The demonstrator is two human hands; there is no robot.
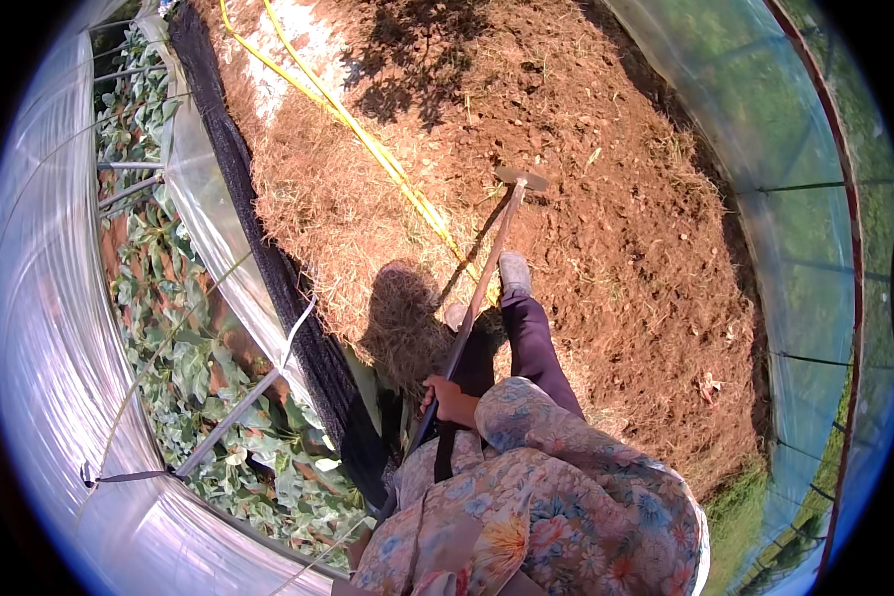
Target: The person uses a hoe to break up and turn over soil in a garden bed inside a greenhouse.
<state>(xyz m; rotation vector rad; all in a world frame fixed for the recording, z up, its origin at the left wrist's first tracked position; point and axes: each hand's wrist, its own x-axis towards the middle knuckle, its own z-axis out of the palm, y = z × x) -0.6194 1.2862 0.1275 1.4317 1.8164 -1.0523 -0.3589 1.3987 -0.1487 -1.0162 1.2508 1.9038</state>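
Note:
My right hand (pixel 447 401), at the end of a floral sleeve (pixel 536 417), is closed around the handle of a long hoe (pixel 495 249). The handle is wood-brown further out and dark near the hand, and runs down-left past my body. At its far end the flat metal blade (pixel 523 179) is at the brown soil, beyond my shoes. One light shoe (pixel 515 274) stands to the right of the handle; the other (pixel 456 316) shows partly to its left. My left hand is out of view.
Yellow hoses (pixel 387 160) run over soil (pixel 641 246) and dry straw (pixel 320 194). A rolled black mesh (pixel 268 238) and clear plastic sheeting (pixel 212 216) border the left, with leafy plants (pixel 194 365) and a metal pole (pixel 231 425) beyond. A plastic tunnel wall (pixel 797 238) curves along the right.

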